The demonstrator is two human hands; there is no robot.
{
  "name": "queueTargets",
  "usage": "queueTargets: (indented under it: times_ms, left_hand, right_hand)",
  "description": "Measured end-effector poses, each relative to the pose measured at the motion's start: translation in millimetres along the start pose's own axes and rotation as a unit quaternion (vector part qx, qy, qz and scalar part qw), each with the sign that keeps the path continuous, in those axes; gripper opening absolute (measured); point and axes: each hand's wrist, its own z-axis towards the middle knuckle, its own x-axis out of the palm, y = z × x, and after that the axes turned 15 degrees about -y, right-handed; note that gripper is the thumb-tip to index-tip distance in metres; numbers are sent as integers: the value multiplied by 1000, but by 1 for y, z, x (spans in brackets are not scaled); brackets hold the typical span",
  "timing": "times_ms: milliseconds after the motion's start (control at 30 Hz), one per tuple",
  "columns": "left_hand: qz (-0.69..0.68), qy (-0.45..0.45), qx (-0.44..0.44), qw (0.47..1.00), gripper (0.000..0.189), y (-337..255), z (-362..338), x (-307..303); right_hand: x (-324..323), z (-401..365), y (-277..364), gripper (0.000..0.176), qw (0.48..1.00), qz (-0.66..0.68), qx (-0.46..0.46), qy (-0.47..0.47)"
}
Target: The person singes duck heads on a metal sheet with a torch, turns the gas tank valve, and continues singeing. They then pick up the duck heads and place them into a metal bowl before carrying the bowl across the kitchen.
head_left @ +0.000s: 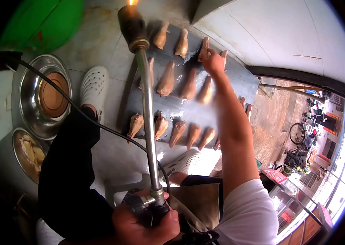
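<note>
My left hand [146, 224] is closed round the handle of a gas torch [144, 106], near its valve. The torch's long metal tube runs up the view to a dark burner head, where an orange flame [132, 2] shows at the top edge. My right hand [214, 63] reaches to the far side of a grey metal sheet [148, 107], its fingers closed at a tapered, skin-covered meat piece [205, 44]. Several similar meat pieces [165, 79] lie in rows on the sheet. Part of the sheet is hidden behind my right forearm.
A black hose [64, 94] crosses my left leg to the torch. At the left stand a metal basin [25, 98] with a brown round thing inside and a bowl [16, 152] of pale pieces. A green container [38, 24] is at upper left. Bicycles [297, 134] are outside at right.
</note>
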Motion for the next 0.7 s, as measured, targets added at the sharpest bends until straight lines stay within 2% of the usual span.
queueTargets:
  times_ms: [67,133,200,233,267,333,400,433,467,533,567,633,700]
  left_hand:
    - [-18,7,-32,999,17,-4,0,-2]
    - [-22,-3,-40,999,15,-5,0,-4]
    - [-13,-22,-25,999,14,-5,-1,-3]
    - [-14,-18,-38,999,15,-6,-2,-4]
    - [-15,-16,-50,998,15,-7,-2,-5]
    - [2,-8,-38,999,15,-8,-1,-9]
    - [36,5,4,999,15,-9,1,-16]
    - [9,-6,-34,999,17,-11,0,-15]
    - [13,-6,-18,1000,17,-9,-1,-19]
    - [23,2,14,1000,16,-3,-2,-25]
    - [-7,-4,-2,1000,16,-3,-4,-25]
    - [-60,-15,-35,997,15,-3,-7,-23]
    - [-30,-16,9,999,14,-7,-4,-25]
  right_hand:
    - [-6,-10,7,49,993,-60,-4,-106]
    - [-5,-14,22,50,986,-34,1,-166]
    - [5,-7,34,51,981,72,23,-180]
    - [19,0,40,53,986,98,15,-134]
    - [35,4,48,57,988,49,-23,-143]
    - [29,-1,84,55,988,101,24,-112]
    - [74,20,59,44,973,182,65,-125]
    - [60,24,63,34,953,271,134,-24]
    - [49,19,65,34,925,348,154,14]
    - [49,22,54,34,943,300,145,-18]
    - [45,22,52,38,965,241,101,-22]
    - [37,18,56,51,989,139,34,-26]
    - [21,8,69,64,997,68,8,-26]
